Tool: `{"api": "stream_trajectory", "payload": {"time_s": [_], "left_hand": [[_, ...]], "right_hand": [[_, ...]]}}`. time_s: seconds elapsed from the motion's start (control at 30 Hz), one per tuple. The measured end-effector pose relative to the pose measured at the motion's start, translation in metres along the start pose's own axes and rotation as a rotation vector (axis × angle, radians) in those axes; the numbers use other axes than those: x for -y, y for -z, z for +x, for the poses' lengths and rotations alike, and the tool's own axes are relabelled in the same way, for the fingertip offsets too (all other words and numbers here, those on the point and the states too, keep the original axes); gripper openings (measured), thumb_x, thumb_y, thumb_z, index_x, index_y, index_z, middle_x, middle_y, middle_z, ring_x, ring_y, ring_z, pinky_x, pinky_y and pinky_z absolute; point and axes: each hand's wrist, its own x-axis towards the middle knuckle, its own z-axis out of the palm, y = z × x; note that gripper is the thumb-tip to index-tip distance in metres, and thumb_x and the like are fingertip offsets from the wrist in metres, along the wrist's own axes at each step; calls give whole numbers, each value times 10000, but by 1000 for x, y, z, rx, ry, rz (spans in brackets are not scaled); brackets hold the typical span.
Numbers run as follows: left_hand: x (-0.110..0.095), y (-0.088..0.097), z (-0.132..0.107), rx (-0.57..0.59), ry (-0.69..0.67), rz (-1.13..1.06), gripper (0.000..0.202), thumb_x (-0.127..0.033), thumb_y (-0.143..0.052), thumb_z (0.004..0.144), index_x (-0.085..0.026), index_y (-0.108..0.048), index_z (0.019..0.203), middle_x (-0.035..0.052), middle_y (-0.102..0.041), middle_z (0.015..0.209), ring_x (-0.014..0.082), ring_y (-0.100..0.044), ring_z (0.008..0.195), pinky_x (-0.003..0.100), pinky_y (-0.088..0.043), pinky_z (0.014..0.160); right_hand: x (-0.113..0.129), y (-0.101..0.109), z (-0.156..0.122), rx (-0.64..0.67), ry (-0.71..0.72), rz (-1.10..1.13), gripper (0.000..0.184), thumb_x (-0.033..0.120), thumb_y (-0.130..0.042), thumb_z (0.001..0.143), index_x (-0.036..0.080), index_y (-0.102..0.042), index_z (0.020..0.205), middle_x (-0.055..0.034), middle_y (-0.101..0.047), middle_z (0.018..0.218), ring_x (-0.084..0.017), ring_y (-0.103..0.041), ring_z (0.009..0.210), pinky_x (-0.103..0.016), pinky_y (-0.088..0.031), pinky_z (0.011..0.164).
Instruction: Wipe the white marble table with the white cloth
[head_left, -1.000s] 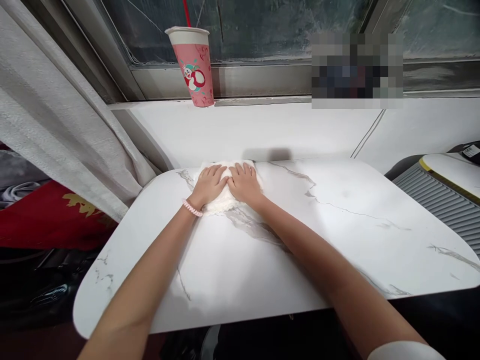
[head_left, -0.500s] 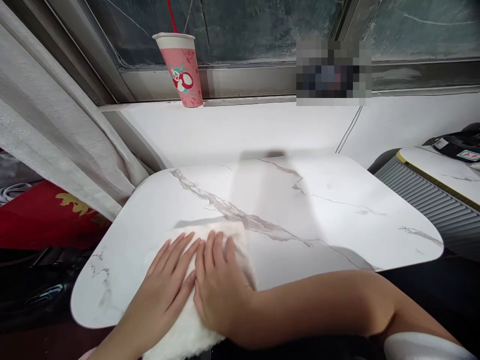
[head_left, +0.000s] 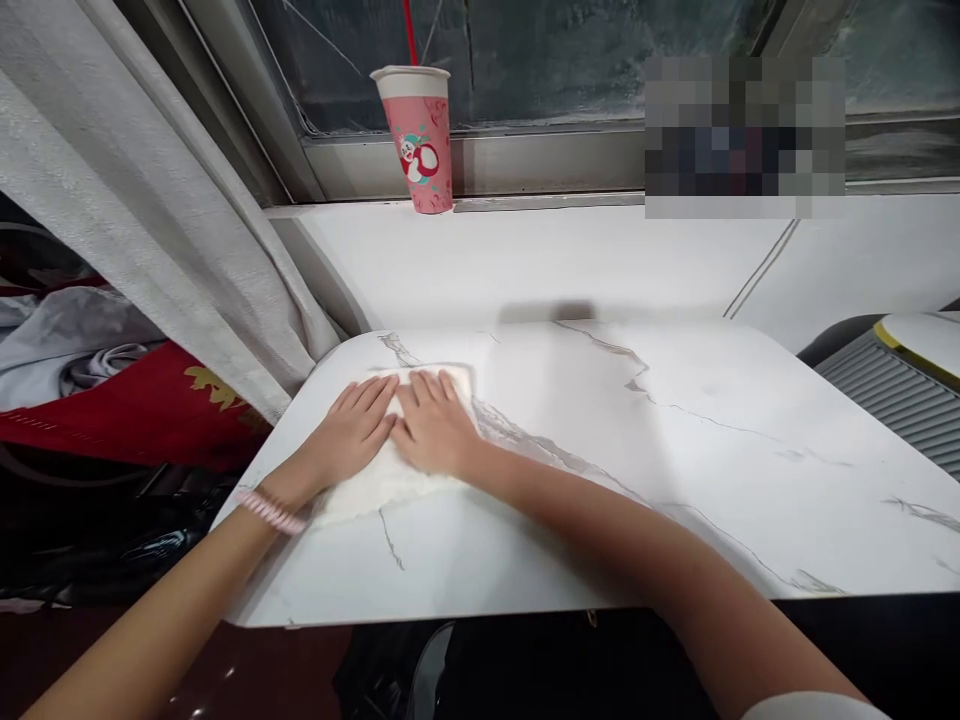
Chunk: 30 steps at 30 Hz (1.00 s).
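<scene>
A fluffy white cloth (head_left: 375, 495) lies spread on the left part of a white marble-patterned table (head_left: 720, 480). My left hand (head_left: 352, 430) presses flat on the cloth, fingers stretched toward the window and a pink band at the wrist. Beside it, my right hand (head_left: 435, 425) also rests flat on the cloth, its fingers extended. The two hands nearly touch at the thumbs. Neither is wrapped around anything; both palms are hidden against the fabric.
On the sill stands a pink paper cup (head_left: 420, 145) with a red straw. A grey curtain (head_left: 187, 190) hangs at the left, near red fabric (head_left: 150, 400) with a gold pattern. A ribbed grey object with a yellow edge (head_left: 892, 400) sits at the right.
Both hands have slid forward, away from me, pushing the cloth from the table's near edge toward the window side. The camera view has shifted left.
</scene>
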Motion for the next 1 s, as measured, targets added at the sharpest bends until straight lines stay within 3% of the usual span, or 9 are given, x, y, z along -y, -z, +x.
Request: {"api": "stream_trajectory", "payload": {"time_s": [0.1,0.17,0.27,0.37,0.57,0.8,1.0], "left_hand": [[3,-1,49,141,72,28,550,-274,-236,965,-107,-348,1476,151,-356,1543,275,-294,1439,518,-222,1169],[4,-2,77,173,109,34,536,-255,-251,957,-119,-380,1459,138,-357,1545,278,-290,1441,525,-218,1167],[10,-7,106,112,154,1,526,-237,-242,957,-135,-390,1452,122,-387,1531,275,-314,1430,530,-221,1163],[24,-12,122,30,114,-48,516,-233,-248,956,-163,-406,1442,102,-416,1516,254,-340,1417,520,-229,1162],[61,-16,129,-54,90,-79,509,-280,-252,958,-162,-447,1413,102,-472,1477,220,-401,1376,456,-252,1163],[107,-15,117,-89,111,-76,515,-313,-266,948,-115,-500,1361,113,-520,1431,221,-450,1329,402,-295,1144],[104,-13,109,-96,170,-95,495,-340,-290,935,-179,-500,1353,83,-512,1442,218,-447,1331,422,-291,1142]], "right_hand": [[-26,-5,29,-44,-86,29,424,242,-428,942,50,-523,1308,-195,-483,1427,-272,-377,1364,-459,-165,1194],[-43,-9,46,-74,-137,76,379,205,-439,925,93,-555,1269,-154,-534,1380,-239,-427,1319,-435,-174,1191],[-64,-13,69,-123,-188,151,322,179,-473,892,147,-602,1184,-93,-616,1267,-208,-500,1233,-395,-217,1173],[-76,-17,87,-160,-222,177,294,147,-454,878,170,-622,1119,-71,-652,1202,-198,-525,1197,-384,-244,1152],[-74,-33,120,-175,-219,172,320,118,-411,884,167,-617,1123,-74,-664,1188,-200,-524,1197,-399,-221,1156],[-55,-55,154,-102,-151,251,273,205,-468,919,204,-613,1150,-46,-607,1292,-183,-456,1288,-399,-172,1181],[-48,-55,148,-90,-123,210,295,212,-461,936,179,-595,1197,-64,-587,1310,-186,-447,1288,-388,-167,1186]]}}
